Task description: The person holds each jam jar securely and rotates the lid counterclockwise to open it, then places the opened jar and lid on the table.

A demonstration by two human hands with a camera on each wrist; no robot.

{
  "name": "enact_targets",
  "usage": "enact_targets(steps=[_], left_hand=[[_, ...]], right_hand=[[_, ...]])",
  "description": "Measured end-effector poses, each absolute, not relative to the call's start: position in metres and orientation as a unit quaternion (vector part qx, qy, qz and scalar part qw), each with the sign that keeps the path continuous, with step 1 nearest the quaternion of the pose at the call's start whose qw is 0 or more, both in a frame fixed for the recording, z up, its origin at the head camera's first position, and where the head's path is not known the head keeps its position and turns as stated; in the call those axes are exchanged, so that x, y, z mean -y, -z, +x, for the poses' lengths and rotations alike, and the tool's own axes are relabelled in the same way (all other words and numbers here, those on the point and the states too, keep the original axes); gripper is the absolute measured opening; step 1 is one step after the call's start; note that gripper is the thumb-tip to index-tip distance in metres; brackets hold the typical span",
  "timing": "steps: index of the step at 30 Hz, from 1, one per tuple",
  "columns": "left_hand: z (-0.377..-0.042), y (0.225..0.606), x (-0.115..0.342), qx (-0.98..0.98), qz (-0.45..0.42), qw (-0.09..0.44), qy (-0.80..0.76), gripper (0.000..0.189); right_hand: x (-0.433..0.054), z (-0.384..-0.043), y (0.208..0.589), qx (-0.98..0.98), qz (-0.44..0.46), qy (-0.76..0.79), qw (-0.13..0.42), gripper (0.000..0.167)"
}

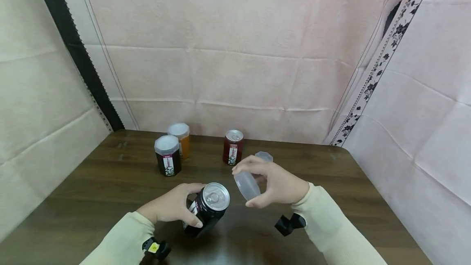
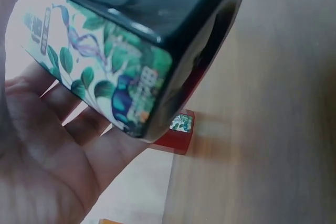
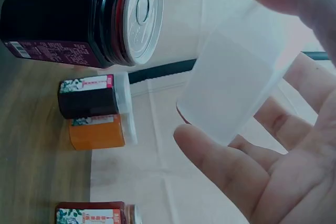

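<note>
Gripping left hand (image 1: 170, 206): fingers bent round the dark jar (image 1: 210, 216), thumb on its near side, the others passing behind.
Dark jar: nearer the person than the red jar (image 1: 233, 147) and a little left of it, leaning with its metal top (image 1: 216, 196) up and to the right. Smooth sides and that lean could let it slip if the thumb eases. Whether its base touches the table (image 1: 110, 191) I cannot tell; lowered at this slant, it might land on an edge and topple.
Pull-ring: lies flat on the metal top; a cap pressed down askew might snag it.
Pinching right hand (image 1: 278, 183): thumb on one side of the frosted cap (image 1: 247, 186), curved fingers on the other.
Frosted cap: just right of the red jar and nearer the person, tipped sideways. Its wall looks thin, so a hard squeeze could flex it loose.
Red jar: upright beyond both hands; a careless reach by the right hand could knock it.
Capped jars: dark one (image 1: 168, 162) and amber one (image 1: 185, 146), both left of the red jar, close together; bumping one could tip the other.
</note>
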State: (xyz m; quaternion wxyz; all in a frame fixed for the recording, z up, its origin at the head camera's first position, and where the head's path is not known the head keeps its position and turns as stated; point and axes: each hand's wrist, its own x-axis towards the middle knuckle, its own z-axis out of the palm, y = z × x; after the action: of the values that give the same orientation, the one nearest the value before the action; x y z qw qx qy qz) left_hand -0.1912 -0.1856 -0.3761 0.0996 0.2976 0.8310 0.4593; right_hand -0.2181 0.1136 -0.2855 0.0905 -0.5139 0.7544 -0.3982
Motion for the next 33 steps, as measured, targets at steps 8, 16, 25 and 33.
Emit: enact_targets(steps=[8,16,25,33], left_hand=[[-0.194,0.375,0.187,-0.836,0.29,0.059,-0.462,0.075],[-0.197,0.372,0.186,-0.84,0.265,0.011,-0.473,0.077],[-0.198,0.372,0.184,-0.848,0.246,-0.003,-0.47,0.079],[-0.199,0.37,0.182,-0.854,0.198,0.0,-0.482,0.085]], right_hand=[[-0.122,-0.223,0.289,-0.765,-0.486,0.418,0.068,0.059],[-0.131,-0.226,0.29,-0.788,-0.448,0.417,0.068,0.059],[-0.14,-0.23,0.293,-0.787,-0.439,0.432,0.048,0.06],[-0.146,-0.235,0.297,-0.793,-0.426,0.432,0.049,0.062]])
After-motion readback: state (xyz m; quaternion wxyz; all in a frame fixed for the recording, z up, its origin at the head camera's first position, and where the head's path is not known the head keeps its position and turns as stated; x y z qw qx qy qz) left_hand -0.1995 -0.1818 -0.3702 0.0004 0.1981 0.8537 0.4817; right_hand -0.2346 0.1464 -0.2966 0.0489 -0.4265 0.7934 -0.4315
